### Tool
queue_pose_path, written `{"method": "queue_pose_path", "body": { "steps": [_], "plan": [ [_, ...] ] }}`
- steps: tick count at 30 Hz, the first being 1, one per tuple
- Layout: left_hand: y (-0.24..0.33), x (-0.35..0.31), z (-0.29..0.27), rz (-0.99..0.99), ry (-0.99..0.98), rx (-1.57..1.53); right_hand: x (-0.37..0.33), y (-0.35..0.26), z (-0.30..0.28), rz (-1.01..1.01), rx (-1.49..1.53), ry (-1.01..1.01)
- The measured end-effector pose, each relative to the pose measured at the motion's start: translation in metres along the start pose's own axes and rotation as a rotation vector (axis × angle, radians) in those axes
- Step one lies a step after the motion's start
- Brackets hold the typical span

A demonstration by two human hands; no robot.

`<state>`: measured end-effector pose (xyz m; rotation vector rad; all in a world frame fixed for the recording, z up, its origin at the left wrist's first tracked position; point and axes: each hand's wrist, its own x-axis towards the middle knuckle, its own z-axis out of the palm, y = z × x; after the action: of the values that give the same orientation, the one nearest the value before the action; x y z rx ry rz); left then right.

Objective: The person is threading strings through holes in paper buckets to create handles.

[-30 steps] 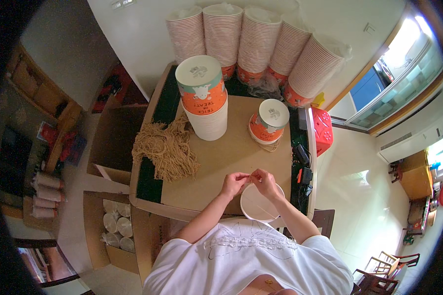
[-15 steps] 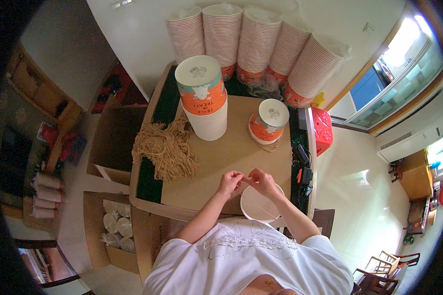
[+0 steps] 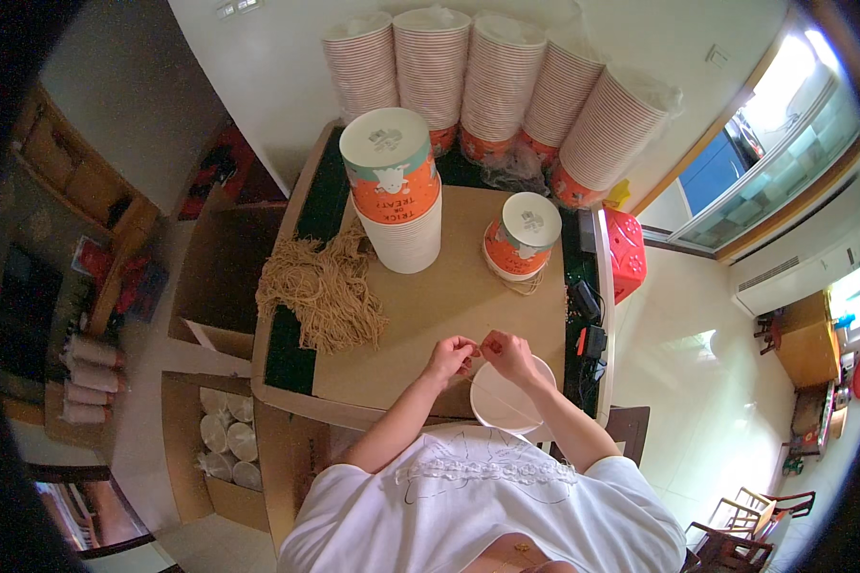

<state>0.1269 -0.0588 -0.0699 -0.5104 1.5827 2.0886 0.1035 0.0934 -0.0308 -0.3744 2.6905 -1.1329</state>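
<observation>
A white paper bucket (image 3: 512,403) sits mouth up at the near table edge, close against my shirt. A thin string (image 3: 488,384) runs across its opening. Above the bucket's far left rim, my left hand (image 3: 452,358) and my right hand (image 3: 509,355) are close together, both pinched. The string leads up to the fingers, so each seems to grip part of it, though the ends are too small to see. A tangled heap of brown twine (image 3: 323,291) lies to the left. Beyond, a tall upside-down stack of orange and teal buckets (image 3: 392,186) stands beside a short stack (image 3: 524,239).
Several tall bucket stacks in clear plastic (image 3: 506,81) line the wall behind. A brown cardboard sheet (image 3: 449,310) covers much of the table. Black cables and adapters (image 3: 591,334) lie along the right edge. Left on the floor is a carton (image 3: 189,449) of wrapped stacks; a red stool (image 3: 625,253) stands right.
The bucket has shifted slightly to the right. My hands stay close together above its rim, with only a small shift of the fingers.
</observation>
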Motion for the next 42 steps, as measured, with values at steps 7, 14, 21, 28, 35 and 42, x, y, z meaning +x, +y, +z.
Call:
{"method": "queue_pose_path", "body": {
  "steps": [7,14,21,28,35,42],
  "plan": [
    [0.002,0.0,-0.001,0.016,0.019,-0.007,0.0,-0.003,0.0,0.005,-0.029,-0.036],
    [0.002,0.004,0.002,0.031,-0.017,-0.051,0.006,0.013,-0.004,-0.003,0.022,-0.002],
    [0.005,0.007,0.001,0.03,0.022,-0.046,0.005,0.007,-0.009,0.037,0.08,0.022],
    [0.014,0.008,0.012,0.122,-0.077,0.029,0.006,0.015,-0.003,0.022,0.117,0.024],
    [0.016,0.008,0.016,0.147,-0.014,0.179,0.007,0.016,-0.002,0.005,0.053,0.057],
    [0.009,0.009,0.014,0.173,0.007,0.12,0.008,0.021,-0.001,0.043,0.106,0.061]
  ]
}}
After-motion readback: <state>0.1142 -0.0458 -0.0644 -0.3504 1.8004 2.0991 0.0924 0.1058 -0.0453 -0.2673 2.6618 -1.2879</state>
